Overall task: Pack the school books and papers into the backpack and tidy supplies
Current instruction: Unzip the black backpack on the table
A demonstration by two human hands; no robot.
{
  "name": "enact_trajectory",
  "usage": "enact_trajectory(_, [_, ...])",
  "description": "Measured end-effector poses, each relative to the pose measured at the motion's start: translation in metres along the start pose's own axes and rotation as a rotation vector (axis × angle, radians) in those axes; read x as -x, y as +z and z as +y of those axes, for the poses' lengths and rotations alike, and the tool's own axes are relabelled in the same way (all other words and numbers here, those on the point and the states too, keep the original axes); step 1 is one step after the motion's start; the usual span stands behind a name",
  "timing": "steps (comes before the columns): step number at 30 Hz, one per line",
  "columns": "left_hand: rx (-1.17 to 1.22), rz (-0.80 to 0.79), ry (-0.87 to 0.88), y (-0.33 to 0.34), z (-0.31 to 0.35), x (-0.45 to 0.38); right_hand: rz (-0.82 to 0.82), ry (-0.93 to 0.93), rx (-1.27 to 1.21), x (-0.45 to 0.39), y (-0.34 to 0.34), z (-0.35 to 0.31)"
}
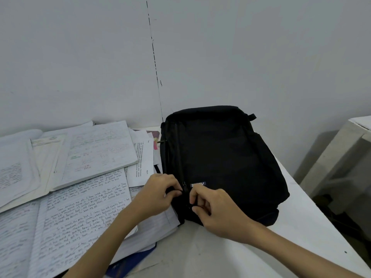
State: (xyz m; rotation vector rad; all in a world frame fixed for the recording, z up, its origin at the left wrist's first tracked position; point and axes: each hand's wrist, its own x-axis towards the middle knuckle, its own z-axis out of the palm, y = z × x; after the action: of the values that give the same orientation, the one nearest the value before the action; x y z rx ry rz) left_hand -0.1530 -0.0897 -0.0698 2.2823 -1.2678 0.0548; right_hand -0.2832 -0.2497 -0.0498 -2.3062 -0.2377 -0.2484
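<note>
A black backpack [222, 161] lies flat on the white table [230, 255], its front up and a small logo patch near its near end. My left hand [158, 194] pinches the fabric at the backpack's near left edge, beside the zipper line. My right hand [216, 211] grips the bag just right of that, fingers curled on what looks like a zipper pull. Open handwritten notebooks [80, 213] and an open book [96, 151] are spread to the left of the bag.
Loose printed sheets [142, 157] lie between the books and the backpack. A blue cover [128, 263] pokes out under the near notebook. The wall stands right behind the table. A white piece of furniture [345, 149] sits off the right edge.
</note>
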Motion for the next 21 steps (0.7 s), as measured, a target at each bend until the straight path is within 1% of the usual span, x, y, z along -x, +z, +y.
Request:
enact_trajectory(3, [0.024, 0.077, -0.055, -0.005, -0.008, 0.003, 0.031, 0.006, 0.084, 0.010, -0.020, 0.001])
enact_trajectory(5, [0.050, 0.072, -0.090, -0.012, -0.014, 0.005, 0.046, 0.070, 0.110, 0.017, -0.041, 0.011])
enact_trajectory(7, [0.017, 0.001, -0.100, -0.017, -0.015, 0.003, 0.008, 0.181, 0.100, 0.026, -0.065, 0.023])
enact_trajectory(9, [-0.033, -0.135, -0.126, -0.021, -0.005, -0.003, -0.050, 0.283, 0.104, 0.033, -0.080, 0.032])
enact_trajectory(11, [0.055, -0.191, -0.087, -0.024, 0.020, -0.014, -0.059, 0.338, 0.149, 0.036, -0.081, 0.037])
enact_trajectory(13, [0.234, -0.229, 0.004, -0.019, 0.053, -0.029, -0.038, 0.362, 0.201, 0.036, -0.077, 0.037])
enact_trajectory(14, [0.255, -0.269, 0.037, -0.010, 0.068, -0.035, -0.035, 0.366, 0.221, 0.036, -0.075, 0.037])
enact_trajectory(16, [0.143, -0.335, 0.076, 0.012, 0.087, -0.049, -0.016, 0.377, 0.240, 0.036, -0.075, 0.035])
enact_trajectory(17, [0.111, -0.331, 0.074, 0.021, 0.091, -0.053, -0.013, 0.387, 0.237, 0.036, -0.077, 0.035])
enact_trajectory(21, [0.306, -0.242, 0.115, 0.034, 0.078, -0.063, -0.003, 0.439, 0.231, 0.048, -0.098, 0.042])
